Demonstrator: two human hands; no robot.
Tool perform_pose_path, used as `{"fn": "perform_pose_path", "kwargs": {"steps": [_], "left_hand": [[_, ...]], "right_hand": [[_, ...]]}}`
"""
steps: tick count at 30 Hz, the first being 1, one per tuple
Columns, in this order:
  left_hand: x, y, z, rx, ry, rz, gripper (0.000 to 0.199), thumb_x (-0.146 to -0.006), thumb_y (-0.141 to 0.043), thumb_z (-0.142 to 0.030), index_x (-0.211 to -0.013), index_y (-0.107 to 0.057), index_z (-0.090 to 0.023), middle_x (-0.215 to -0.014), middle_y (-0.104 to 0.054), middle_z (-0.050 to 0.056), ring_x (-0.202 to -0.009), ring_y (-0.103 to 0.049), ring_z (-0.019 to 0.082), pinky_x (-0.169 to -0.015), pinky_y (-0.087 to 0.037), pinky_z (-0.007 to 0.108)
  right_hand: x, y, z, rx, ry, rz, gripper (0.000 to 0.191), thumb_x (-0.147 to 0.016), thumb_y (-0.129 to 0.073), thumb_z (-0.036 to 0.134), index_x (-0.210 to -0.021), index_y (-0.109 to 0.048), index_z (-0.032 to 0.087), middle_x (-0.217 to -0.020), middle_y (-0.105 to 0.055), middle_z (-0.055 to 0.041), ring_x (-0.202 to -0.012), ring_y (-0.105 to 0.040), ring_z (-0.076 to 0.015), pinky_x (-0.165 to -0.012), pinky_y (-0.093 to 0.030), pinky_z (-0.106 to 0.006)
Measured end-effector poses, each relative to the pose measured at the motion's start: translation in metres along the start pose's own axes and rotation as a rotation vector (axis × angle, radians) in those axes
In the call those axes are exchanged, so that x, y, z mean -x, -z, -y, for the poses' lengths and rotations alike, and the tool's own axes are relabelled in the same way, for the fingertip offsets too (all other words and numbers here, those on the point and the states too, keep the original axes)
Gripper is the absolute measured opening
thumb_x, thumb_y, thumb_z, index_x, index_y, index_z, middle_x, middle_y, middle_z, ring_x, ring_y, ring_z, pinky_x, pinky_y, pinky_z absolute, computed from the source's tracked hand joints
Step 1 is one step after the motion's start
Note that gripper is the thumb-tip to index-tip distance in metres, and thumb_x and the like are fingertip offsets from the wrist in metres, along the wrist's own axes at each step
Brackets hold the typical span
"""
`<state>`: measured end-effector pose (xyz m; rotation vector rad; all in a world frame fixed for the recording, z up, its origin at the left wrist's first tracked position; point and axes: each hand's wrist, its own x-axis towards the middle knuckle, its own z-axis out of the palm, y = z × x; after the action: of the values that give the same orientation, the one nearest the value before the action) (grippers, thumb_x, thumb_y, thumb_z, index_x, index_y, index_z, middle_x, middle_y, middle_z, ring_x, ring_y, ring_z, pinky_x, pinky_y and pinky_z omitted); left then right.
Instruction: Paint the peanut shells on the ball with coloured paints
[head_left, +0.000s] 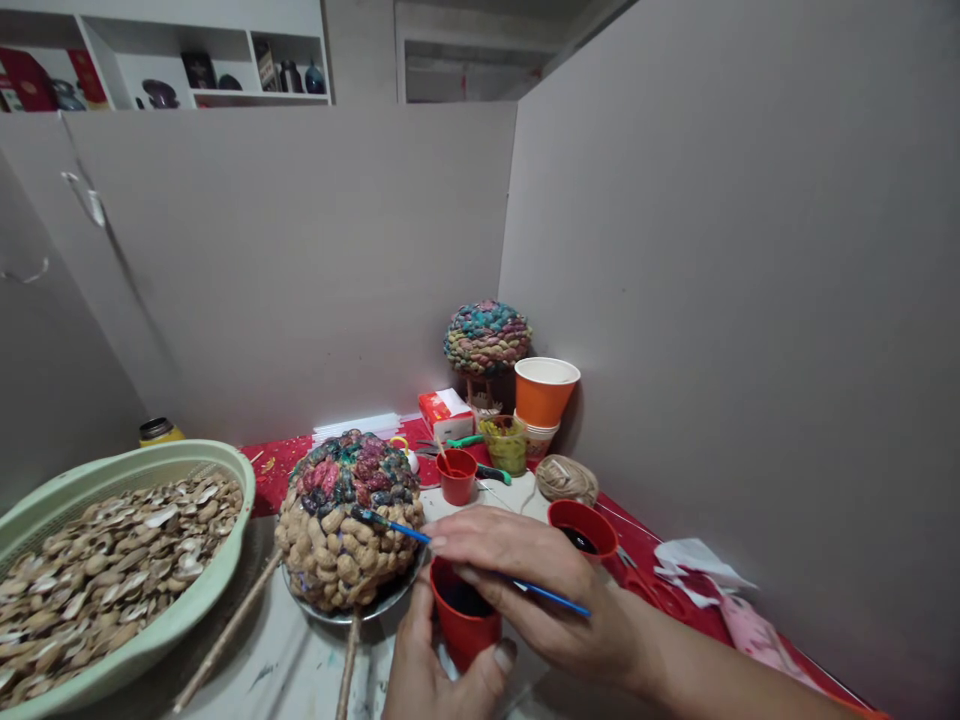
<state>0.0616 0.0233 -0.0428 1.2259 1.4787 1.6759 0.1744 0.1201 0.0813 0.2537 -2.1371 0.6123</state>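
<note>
My right hand (525, 560) pinches a blue paintbrush (405, 528), its dark tip touching a peanut-shell dome (352, 545). The dome's top is painted red, green and dark blue; its lower shells are bare tan. It rests on a shallow metal dish (382, 603), with two twine-wrapped sticks (232, 625) reaching towards me. Below the brush, my left hand (442, 670) is wrapped round a red cup (469, 630) of dark liquid. Part of that cup is hidden behind my fingers.
A green basket (244, 520) of peanut shells stands at left. Behind are another red cup (457, 478), a green-stained cup (504, 445), orange paper cups (547, 395) and a painted shell dome (487, 338). Twine (568, 480) and a further red cup (606, 533) lie right. Grey panels (712, 300) enclose the table.
</note>
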Motion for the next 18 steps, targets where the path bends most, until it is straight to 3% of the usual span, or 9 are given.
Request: {"fn": "perform_pose_path", "kwargs": {"steps": [6,10,18], "left_hand": [[0.0,0.002,-0.012,-0.003,0.012,-0.011,0.062,-0.072,-0.074,-0.04,-0.125,-0.059,-0.013,-0.129,-0.065,0.016,-0.119,-0.061,0.032,-0.103,-0.049,0.037],[0.0,0.001,-0.018,0.015,0.06,-0.008,0.065,-0.069,-0.078,-0.037,-0.127,-0.059,-0.015,-0.123,-0.069,0.013,-0.117,-0.062,0.032,-0.101,-0.05,0.036],[-0.001,-0.003,-0.007,0.02,0.01,-0.033,0.061,-0.071,-0.07,-0.035,-0.126,-0.056,-0.013,-0.133,-0.061,0.017,-0.124,-0.057,0.034,-0.107,-0.045,0.039]], "right_hand": [[-0.002,0.014,0.009,0.025,-0.002,0.033,0.042,-0.088,-0.055,0.003,-0.126,-0.062,0.02,-0.108,-0.076,-0.0109,-0.103,-0.071,-0.0206,-0.093,-0.058,-0.037],[-0.001,0.013,0.011,0.025,0.019,0.02,0.045,-0.087,-0.055,0.001,-0.128,-0.061,0.019,-0.111,-0.075,-0.0115,-0.109,-0.069,-0.0196,-0.095,-0.057,-0.034],[-0.003,0.005,0.005,0.047,0.047,0.056,0.042,-0.089,-0.053,0.002,-0.128,-0.06,0.017,-0.112,-0.075,-0.0133,-0.111,-0.069,-0.0204,-0.095,-0.058,-0.036]]}}
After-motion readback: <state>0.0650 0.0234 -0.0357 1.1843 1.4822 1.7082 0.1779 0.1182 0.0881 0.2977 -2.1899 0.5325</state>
